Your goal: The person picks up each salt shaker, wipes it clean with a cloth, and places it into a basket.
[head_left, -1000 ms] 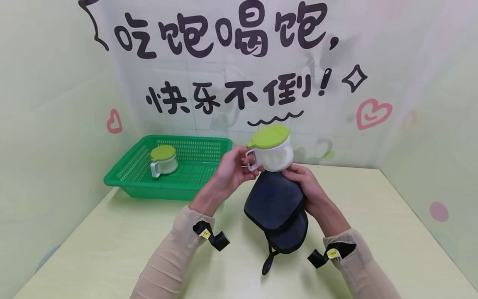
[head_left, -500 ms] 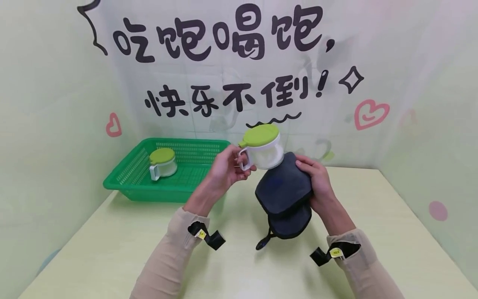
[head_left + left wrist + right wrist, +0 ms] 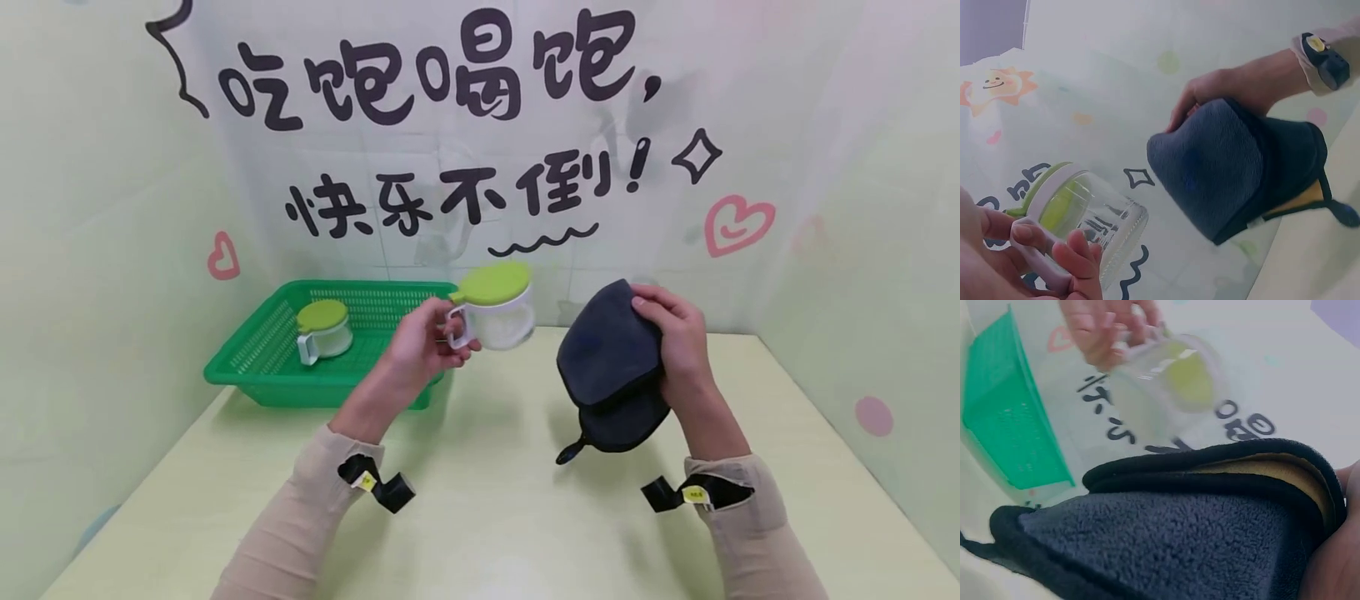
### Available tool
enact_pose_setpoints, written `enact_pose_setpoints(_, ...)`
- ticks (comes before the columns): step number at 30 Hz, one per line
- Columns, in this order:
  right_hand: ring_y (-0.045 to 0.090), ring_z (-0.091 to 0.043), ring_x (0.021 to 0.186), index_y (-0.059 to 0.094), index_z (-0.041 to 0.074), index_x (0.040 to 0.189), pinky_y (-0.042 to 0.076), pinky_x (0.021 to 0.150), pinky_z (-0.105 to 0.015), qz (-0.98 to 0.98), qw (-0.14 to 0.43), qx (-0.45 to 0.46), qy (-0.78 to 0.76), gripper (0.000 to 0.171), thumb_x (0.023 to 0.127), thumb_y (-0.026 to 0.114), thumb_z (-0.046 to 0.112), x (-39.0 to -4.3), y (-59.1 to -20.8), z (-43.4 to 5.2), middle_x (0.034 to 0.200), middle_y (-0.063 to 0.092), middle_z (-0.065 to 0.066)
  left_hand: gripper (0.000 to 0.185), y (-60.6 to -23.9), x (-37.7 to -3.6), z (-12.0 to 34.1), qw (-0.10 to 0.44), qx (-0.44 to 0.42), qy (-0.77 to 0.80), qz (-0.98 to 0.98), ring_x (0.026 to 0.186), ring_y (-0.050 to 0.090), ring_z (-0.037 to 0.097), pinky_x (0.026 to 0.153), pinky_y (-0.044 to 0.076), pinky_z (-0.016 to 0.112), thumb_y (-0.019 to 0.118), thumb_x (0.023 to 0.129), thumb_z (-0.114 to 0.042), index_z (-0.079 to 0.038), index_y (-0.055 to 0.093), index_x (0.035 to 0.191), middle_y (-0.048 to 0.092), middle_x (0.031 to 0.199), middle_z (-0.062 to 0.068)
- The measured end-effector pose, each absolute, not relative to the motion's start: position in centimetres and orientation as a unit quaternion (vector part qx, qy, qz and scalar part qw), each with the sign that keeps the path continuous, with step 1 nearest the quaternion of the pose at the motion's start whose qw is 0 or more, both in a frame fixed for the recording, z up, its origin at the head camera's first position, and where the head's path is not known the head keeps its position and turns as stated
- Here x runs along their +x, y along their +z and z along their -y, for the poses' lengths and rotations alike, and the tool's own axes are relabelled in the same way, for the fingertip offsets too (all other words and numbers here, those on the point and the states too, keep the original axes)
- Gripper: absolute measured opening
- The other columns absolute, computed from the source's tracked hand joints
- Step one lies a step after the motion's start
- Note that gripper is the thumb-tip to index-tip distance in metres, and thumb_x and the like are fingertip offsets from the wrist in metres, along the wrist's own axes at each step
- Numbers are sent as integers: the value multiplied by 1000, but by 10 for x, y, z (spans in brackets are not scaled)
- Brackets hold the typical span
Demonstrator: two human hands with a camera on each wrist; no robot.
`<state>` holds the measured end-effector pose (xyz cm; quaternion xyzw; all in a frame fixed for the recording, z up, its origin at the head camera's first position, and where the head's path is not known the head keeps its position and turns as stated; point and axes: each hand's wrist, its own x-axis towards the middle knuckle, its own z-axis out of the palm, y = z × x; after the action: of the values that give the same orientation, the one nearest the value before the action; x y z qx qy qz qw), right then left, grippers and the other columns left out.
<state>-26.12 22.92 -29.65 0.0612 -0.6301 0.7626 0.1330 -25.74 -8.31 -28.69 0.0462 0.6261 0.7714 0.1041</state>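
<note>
Head view showed a pale table (image 3: 480, 517) filling the bottom of the frame, with a wall sticker of big black letters (image 3: 435, 75) across the top. A green basket (image 3: 255, 367) sat at the middle left, on the table's far side. A small jar (image 3: 324, 329) with a green lid stood inside it.

The dark blue cloth (image 3: 611, 371) was right of the middle, held up off the table. The right hand (image 3: 678, 346) gripped it, thumb on the front and fingers wrapped behind. Its loop hung down low. The right arm came up from the lower right corner, bent at the wrist.

The clear jar (image 3: 498, 317) with a green lid was in the middle of the frame, up in the air and well apart from the cloth. The left hand (image 3: 423, 346) held it by its white handle with curled fingers. The left arm rose from the bottom, left of the middle.

In the left wrist view the jar (image 3: 1085, 219) was tipped on its side at the lower left, and the hand was cut off by the frame edge. In the right wrist view the cloth (image 3: 1166, 544) filled the bottom, the jar (image 3: 1166, 387) was blurry at the top, and only a bit of the right hand showed at the right edge.
</note>
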Motion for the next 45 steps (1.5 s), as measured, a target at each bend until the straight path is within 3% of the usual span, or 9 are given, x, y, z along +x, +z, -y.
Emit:
enact_pose_setpoints(8,62,-14,103,80,14,106,49,91,-19,599,175,59,779,17,100,64,14,-255,-283,-246,104,73,6,29,-276,-276,136,71,-30,716,-693,73,65,18,66,52,23,42,103,-26,-13,46,78,65,80,7)
enact_pose_setpoints(18,62,-14,105,80,15,108,47,94,-18,621,167,56,764,18,100,65,17,-253,-277,-256,107,73,8,29,-286,-318,194,96,-103,615,-776,63,65,10,59,47,22,31,107,-31,-14,41,86,67,77,3)
enact_pose_setpoints(22,60,-14,108,81,16,108,46,94,-18,630,163,55,757,18,100,64,19,-253,-275,-255,108,73,8,26,-296,-334,210,117,-111,582,-797,65,65,10,59,48,22,26,108,-30,-13,38,93,62,110,15)
enact_pose_setpoints(25,60,-15,108,80,14,108,46,94,-18,630,166,59,756,18,100,65,19,-253,-274,-254,107,73,8,24,-305,-344,220,131,-114,580,-796,65,65,11,57,49,20,25,109,-28,-12,36,95,46,141,25)
enact_pose_setpoints(28,61,-14,106,80,13,109,47,94,-18,631,170,69,754,18,100,65,18,-253,-273,-254,106,73,8,22,-314,-350,225,142,-119,587,-788,72,63,18,56,51,18,25,109,-25,-11,36,96,34,153,29)
enact_pose_setpoints(33,64,-12,98,80,12,107,50,89,-18,632,180,95,748,15,98,67,16,-250,-275,-255,99,75,8,19,-328,-358,226,150,-158,603,-767,87,58,27,62,54,21,29,108,-22,-10,38,96,35,147,28)
enact_pose_setpoints(41,67,-11,92,79,14,106,52,86,-19,638,185,111,739,14,98,68,14,-247,-277,-252,92,76,10,28,-337,-365,226,142,-159,602,-770,63,56,14,57,51,21,26,108,-24,-10,38,87,38,137,25)
enact_pose_setpoints(45,67,-10,89,79,14,106,53,84,-18,642,183,107,737,13,97,68,14,-245,-280,-254,92,76,9,25,-339,-366,228,162,-166,586,-776,65,61,17,62,55,25,28,107,-24,-8,44,95,49,130,26)
